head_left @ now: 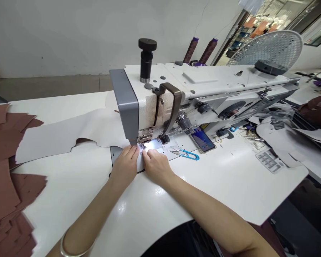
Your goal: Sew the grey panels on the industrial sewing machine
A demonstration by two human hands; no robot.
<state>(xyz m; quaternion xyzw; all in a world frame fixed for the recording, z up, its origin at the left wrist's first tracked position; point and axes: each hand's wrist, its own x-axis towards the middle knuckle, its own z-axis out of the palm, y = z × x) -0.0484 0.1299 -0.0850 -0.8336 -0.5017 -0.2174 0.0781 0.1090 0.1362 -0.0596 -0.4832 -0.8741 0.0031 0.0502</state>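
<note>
My left hand (125,162) and my right hand (157,165) are side by side at the needle area (143,144) of a white sewing machine (163,76). My left fingers press together, pointing down at the metal plate (117,154) beside the presser foot. The right thumb and fingers are closed close to the needle. Whatever lies under the fingertips is hidden. A long pale sheet of material (69,130) with a brown underside stretches left from behind my left hand, its middle raised in a fold. Blue thread snips (187,154) lie right of my right hand.
Brown cut pieces (2,192) are piled at the left edge. A phone (203,139) lies beneath the machine arm. Pale cut pieces (276,139) and a clear plastic packet (270,160) are at the right. Two thread cones (207,51) and a fan (270,50) stand behind.
</note>
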